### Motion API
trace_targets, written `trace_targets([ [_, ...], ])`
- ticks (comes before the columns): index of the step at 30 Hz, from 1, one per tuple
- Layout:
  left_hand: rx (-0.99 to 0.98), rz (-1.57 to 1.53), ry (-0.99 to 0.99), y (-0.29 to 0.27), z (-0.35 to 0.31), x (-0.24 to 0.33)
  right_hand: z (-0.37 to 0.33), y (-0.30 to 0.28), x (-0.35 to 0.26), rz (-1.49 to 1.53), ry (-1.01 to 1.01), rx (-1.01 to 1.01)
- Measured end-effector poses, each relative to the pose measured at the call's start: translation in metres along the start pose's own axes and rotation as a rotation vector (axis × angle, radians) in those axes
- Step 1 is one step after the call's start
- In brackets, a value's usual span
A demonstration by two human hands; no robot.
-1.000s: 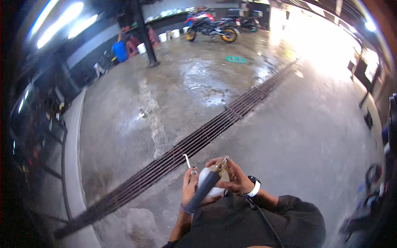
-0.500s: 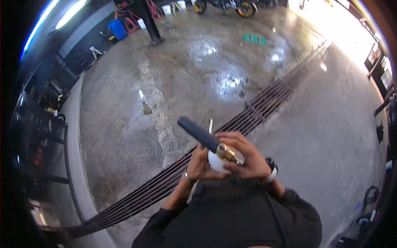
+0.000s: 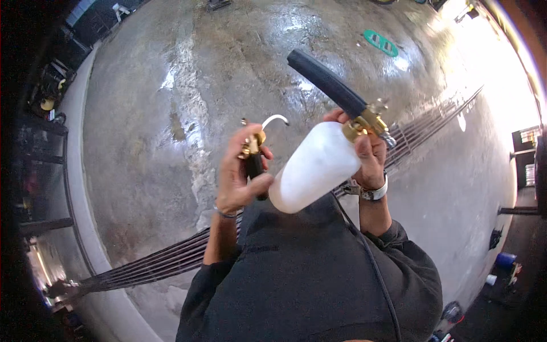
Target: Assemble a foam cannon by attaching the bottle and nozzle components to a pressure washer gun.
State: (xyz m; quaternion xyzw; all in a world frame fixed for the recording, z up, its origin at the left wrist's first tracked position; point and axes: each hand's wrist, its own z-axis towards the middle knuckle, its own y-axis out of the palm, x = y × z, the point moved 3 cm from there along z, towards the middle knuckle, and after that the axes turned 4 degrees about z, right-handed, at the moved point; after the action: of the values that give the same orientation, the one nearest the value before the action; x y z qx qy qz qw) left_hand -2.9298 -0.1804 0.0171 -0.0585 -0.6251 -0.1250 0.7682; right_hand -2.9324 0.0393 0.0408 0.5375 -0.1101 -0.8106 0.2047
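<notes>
In my right hand point(image 3: 373, 162) is a foam cannon, gripped around its neck. Its white plastic bottle point(image 3: 316, 168) tilts down to the left, with the rounded base toward my left hand. A brass fitting point(image 3: 370, 121) tops the bottle, and a long black nozzle point(image 3: 327, 82) points up and left from it. My left hand point(image 3: 232, 179) is closed around a second foam cannon head point(image 3: 252, 151), brass with a black part. A curved white tube point(image 3: 276, 118) sticks out of that head. The left thumb lies close to the bottle base; I cannot tell whether they touch.
A long slatted drain grate point(image 3: 171, 251) crosses the wet concrete floor diagonally. A green oval marking point(image 3: 380, 43) lies farther off. At the left runs a raised kerb point(image 3: 77, 165); dark equipment stands along both sides. Bright light enters at the far right.
Both hands were together around the bottle; now they are apart, the left with the second head, the right with the foam cannon. The bottle shows fully. The view has tilted downward.
</notes>
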Motion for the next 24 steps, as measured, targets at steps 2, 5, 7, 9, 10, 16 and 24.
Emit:
trace_targets([
  [2,-0.031,-0.269,-0.033,-0.019,0.058,-0.011,0.055,-0.029,0.015,0.055,-0.015,-0.080],
  [5,0.056,-0.453,0.041,-0.043,0.147,-0.033,0.120,-0.073,0.044,-0.161,0.136,0.115],
  [7,-0.005,-0.635,0.045,-0.059,0.212,-0.041,0.175,-0.097,0.063,-0.224,0.117,0.131],
  [9,-0.116,-0.796,0.079,-0.068,0.286,-0.046,0.224,-0.117,0.075,-0.263,0.062,0.176],
  [10,-0.212,-0.828,0.127,-0.071,0.328,-0.045,0.252,-0.126,0.079,-0.198,-0.026,0.157],
  [16,-0.364,-0.895,-0.059,-0.080,0.524,-0.067,0.386,-0.202,0.125,-0.004,-0.012,0.297],
  [24,-0.238,-0.955,-0.111,-0.125,0.775,-0.141,0.651,-0.316,0.232,0.291,-0.044,0.359],
])
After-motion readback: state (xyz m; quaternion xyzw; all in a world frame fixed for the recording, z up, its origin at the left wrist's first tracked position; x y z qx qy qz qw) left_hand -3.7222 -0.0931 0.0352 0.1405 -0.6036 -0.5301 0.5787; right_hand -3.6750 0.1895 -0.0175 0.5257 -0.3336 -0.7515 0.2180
